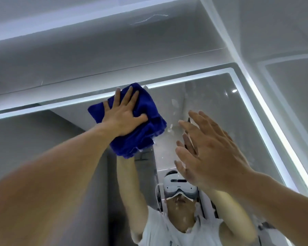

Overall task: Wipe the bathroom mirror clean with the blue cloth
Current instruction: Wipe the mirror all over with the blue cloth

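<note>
Head view: bathroom mirror, upper section, with blue cloth and two raised hands.

Mirror (212, 103): grey glass, lit white strip (267, 110) along its top and right edges, pale smears and spots on the right part. Blue cloth (140, 125): bunched, lying flat on the glass just below the top strip, left of centre. Left hand (122, 115): palm on the cloth, fingers straight and spread, pressing it to the mirror; grip released, nothing clenched. Right hand (208, 151): raised beside the cloth, fingers straight, holding nothing; whether it touches the glass cannot be told. Reflection: a person with both arms up, white headset (179, 186), white shirt (169, 231).
</note>
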A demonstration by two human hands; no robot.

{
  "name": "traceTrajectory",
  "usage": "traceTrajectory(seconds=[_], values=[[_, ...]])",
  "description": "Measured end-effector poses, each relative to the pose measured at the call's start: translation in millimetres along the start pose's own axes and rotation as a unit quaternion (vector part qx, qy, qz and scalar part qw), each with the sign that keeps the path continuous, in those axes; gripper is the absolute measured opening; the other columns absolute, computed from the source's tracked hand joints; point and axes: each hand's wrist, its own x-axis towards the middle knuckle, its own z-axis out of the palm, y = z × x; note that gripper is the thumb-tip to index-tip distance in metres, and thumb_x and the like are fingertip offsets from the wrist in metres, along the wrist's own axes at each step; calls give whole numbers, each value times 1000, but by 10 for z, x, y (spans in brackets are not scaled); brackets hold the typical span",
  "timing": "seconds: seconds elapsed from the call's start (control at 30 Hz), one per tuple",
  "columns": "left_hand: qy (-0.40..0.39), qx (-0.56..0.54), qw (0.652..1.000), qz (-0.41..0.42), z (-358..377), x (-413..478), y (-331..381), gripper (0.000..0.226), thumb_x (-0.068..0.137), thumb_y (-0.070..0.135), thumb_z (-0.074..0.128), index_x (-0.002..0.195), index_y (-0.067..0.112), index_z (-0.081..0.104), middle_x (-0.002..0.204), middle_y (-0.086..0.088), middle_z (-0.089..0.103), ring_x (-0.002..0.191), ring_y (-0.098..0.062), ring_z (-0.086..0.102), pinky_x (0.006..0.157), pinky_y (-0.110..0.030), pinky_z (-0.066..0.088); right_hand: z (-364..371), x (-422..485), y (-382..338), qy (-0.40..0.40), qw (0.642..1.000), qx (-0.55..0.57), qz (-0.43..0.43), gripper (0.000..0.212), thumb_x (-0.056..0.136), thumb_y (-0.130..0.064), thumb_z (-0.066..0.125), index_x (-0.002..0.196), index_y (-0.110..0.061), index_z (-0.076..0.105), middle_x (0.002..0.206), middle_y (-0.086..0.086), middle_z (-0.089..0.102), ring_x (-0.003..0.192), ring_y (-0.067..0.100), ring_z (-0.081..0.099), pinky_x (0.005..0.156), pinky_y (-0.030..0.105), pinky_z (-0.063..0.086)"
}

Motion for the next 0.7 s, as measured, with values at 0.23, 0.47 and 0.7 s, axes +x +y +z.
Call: traceTrajectory(seconds=[0.23,0.47,0.7], values=[[-7,11,999,32,-58,210,172,99,65,77,18,153,41,-9,161,17,-19,147,-21,-25,114,-60,-11,-96,2,94,17,1000,11,14,61,91,-56,39,146,-38,20,160,-13,3,146,5,-5,107,26,-1],[20,63,985,157,195,-449,543,92,75,80,13,151,38,-18,161,11,-24,146,-23,-29,115,-63,-7,-132,56,-116,12,999,22,25,61,93,-52,43,148,-32,26,161,-8,8,147,10,0,114,33,8],[-13,47,974,221,651,-1892,816,106,73,81,38,157,28,2,165,4,-3,150,-32,-11,115,-62,-6,-204,20,-210,5,999,30,26,60,93,-49,45,148,-33,26,161,-10,8,147,8,0,106,26,1]])
